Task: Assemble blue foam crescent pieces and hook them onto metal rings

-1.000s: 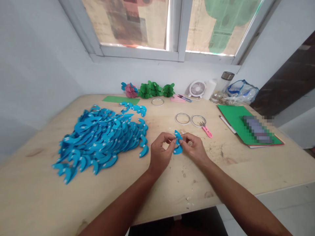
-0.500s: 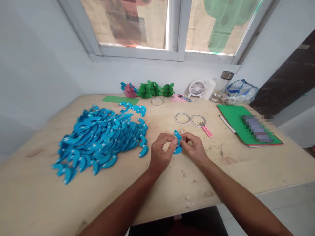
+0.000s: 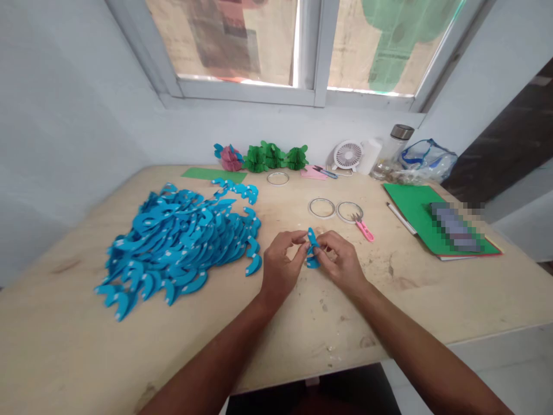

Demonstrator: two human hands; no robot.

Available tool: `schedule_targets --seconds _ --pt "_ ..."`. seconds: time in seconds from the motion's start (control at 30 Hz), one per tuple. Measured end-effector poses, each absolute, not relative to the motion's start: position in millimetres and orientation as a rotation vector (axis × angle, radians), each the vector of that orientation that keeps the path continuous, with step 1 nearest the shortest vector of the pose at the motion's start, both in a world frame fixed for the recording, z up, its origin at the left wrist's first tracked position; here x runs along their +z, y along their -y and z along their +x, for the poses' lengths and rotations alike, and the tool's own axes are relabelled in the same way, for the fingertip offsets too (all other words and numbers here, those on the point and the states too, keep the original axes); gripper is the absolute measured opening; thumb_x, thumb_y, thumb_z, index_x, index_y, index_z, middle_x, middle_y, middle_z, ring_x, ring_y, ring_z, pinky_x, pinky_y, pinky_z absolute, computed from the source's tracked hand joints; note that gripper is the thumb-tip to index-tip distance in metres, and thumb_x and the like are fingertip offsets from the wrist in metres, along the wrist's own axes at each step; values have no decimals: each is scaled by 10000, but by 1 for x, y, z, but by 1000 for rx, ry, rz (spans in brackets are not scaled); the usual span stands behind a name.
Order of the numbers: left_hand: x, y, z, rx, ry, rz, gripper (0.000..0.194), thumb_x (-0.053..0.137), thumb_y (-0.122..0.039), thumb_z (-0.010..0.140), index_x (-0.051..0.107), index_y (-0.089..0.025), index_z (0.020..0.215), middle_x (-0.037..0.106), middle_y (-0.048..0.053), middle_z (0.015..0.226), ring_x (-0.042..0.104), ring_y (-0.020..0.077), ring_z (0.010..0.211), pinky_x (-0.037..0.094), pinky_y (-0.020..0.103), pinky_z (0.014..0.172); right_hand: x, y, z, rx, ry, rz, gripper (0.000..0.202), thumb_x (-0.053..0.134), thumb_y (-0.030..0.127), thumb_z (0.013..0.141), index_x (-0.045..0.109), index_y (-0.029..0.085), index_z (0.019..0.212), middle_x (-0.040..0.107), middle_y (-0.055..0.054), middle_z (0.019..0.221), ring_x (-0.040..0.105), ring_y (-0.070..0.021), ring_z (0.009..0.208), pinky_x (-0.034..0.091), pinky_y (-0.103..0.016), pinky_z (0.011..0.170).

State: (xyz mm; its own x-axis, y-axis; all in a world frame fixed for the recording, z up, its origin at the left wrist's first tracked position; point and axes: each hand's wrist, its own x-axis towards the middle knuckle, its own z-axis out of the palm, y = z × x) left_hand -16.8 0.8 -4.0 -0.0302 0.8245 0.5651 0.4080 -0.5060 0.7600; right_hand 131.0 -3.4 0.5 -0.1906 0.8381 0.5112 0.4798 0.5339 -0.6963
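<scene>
A small curved blue paper piece (image 3: 313, 262) is pinched between my two hands over the middle of the table. My left hand (image 3: 283, 259) grips its left side with thumb and fingertips. My right hand (image 3: 341, 257) holds its right side the same way, and the fingers hide part of the piece. To the left lies a large heap of blue paper pieces (image 3: 181, 242), curved alike and dotted with small white patches. Pink thread snips (image 3: 365, 228) rest just beyond my right hand, beside two thin rolls of tape (image 3: 322, 208).
Along the wall stand green paper figures (image 3: 272, 157), a pink and blue one (image 3: 231, 157), a small white fan (image 3: 348, 154) and a bottle (image 3: 395, 150). At right lie a green folder (image 3: 415, 202), a pen (image 3: 401, 218) and a blurred-out object (image 3: 458, 227). Another tape ring (image 3: 277, 178) lies farther back.
The blue piece has been turned or folded between my fingers and looks narrower now. My right fingers have shifted slightly over it. The whole view has moved a little.
</scene>
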Motion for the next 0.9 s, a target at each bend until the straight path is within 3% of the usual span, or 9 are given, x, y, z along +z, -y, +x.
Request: schedule_targets --seconds 0.17,0.53,0.9 --pt "-4 -3 -19 1608 -1252 2046 120 572 -154 788 625 -182 891 663 34 827 614 154 788 481 289 714 4 5 131 431 1868 -971 154 508 68 758 588 192 804 613 -72 978 590 -171 904 480 -304 795" --pt "4 -7 -27 1574 -1207 2456 107 550 -144 808 640 -174 859 664 53 786 580 184 777 447 327 713 5 7 132 221 1982 -926 135 524 93 771 588 190 840 613 -96 972 588 -193 907 501 -350 787" --pt "10 -11 -31 1531 -1040 2444 113 533 -160 830 645 -167 817 659 45 753 565 157 732 456 303 689 7 8 133 50 2057 -873 135 534 80 765 586 183 834 638 -102 971 600 -198 889 507 -355 768"
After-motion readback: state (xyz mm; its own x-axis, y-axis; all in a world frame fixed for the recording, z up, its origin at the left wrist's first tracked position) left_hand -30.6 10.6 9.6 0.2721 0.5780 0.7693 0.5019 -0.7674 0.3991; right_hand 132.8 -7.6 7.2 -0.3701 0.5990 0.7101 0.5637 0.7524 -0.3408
